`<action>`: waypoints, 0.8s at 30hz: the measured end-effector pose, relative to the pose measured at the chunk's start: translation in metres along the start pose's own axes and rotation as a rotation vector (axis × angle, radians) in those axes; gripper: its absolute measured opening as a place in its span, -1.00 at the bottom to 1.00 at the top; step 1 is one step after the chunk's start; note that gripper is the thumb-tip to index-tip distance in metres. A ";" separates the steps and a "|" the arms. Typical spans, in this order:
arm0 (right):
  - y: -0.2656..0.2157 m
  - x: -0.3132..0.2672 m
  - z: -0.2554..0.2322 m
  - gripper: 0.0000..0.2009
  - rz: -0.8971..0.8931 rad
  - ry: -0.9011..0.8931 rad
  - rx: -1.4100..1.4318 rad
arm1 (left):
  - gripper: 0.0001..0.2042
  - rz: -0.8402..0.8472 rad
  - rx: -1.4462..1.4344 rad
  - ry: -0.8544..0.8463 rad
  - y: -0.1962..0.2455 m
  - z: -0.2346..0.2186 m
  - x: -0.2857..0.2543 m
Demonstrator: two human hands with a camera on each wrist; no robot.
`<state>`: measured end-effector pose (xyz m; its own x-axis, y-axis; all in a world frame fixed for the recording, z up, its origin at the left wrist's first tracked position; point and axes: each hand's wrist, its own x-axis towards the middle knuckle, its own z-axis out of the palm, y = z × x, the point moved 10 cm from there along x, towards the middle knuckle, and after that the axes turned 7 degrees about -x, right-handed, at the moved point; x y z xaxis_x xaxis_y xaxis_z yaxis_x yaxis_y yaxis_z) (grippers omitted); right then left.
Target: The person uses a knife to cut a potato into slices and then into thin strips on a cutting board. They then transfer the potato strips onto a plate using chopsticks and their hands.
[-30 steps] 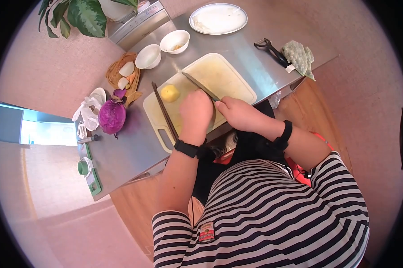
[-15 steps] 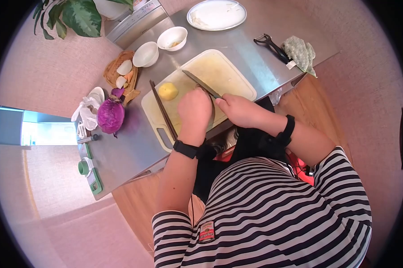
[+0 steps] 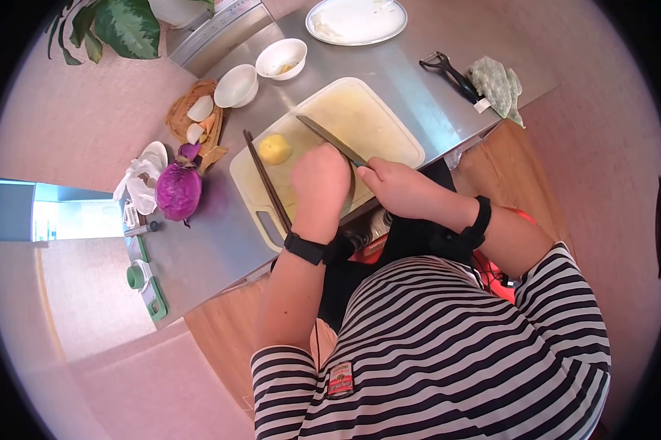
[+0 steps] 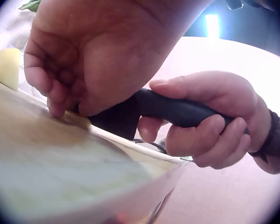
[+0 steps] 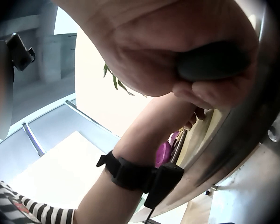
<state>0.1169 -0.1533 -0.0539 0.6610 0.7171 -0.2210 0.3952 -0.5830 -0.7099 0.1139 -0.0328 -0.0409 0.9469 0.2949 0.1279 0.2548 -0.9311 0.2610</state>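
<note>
A knife (image 3: 331, 138) lies across the cutting board (image 3: 389, 132) at a slant, its handle (image 4: 177, 109) gripped by the right hand (image 3: 398, 189). Beside the blade is the left hand (image 3: 321, 180), its curled fingertips low at the board's surface in the left wrist view; whatever is under them is hidden. Left of that hand are a peeled yellow piece (image 3: 275, 149) and a pair of brown chopsticks (image 3: 266, 178). The right wrist view shows the right hand (image 5: 177, 51) wrapped around the dark handle end (image 5: 213, 60).
Two white bowls (image 3: 236, 86) and an oval plate (image 3: 356, 20) stand behind the board. A purple cabbage (image 3: 178, 192), a basket (image 3: 184, 110) and a green slicer (image 3: 153, 297) are at the left. A black peeler (image 3: 453, 77) and a crumpled cloth (image 3: 494, 88) lie at the right.
The head view has shifted a little, moving the bowls and plate slightly up in the picture. Both hands and the knife keep nearly the same places on the board.
</note>
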 end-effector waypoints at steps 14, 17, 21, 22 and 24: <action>0.002 0.011 -0.003 -0.49 0.134 -0.102 0.166 | -0.72 0.036 -0.025 0.038 0.006 -0.009 -0.002; 0.006 0.012 0.000 -0.53 0.163 -0.186 0.170 | -0.72 0.015 -0.046 0.002 0.002 -0.011 0.005; 0.014 0.009 -0.010 -0.59 0.231 -0.036 0.201 | -0.67 -0.019 -0.218 0.010 -0.012 -0.011 0.012; 0.010 0.011 -0.020 -0.62 0.158 0.027 0.156 | -0.65 -0.073 -0.321 0.020 -0.018 -0.014 0.012; 0.005 0.014 -0.026 -0.65 0.078 0.077 0.106 | -0.64 -0.117 -0.227 -0.093 -0.027 -0.010 0.016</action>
<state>0.1444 -0.1566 -0.0434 0.7353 0.6378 -0.2292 0.2742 -0.5892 -0.7601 0.1201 -0.0005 -0.0361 0.9303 0.3667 -0.0018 0.3228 -0.8167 0.4784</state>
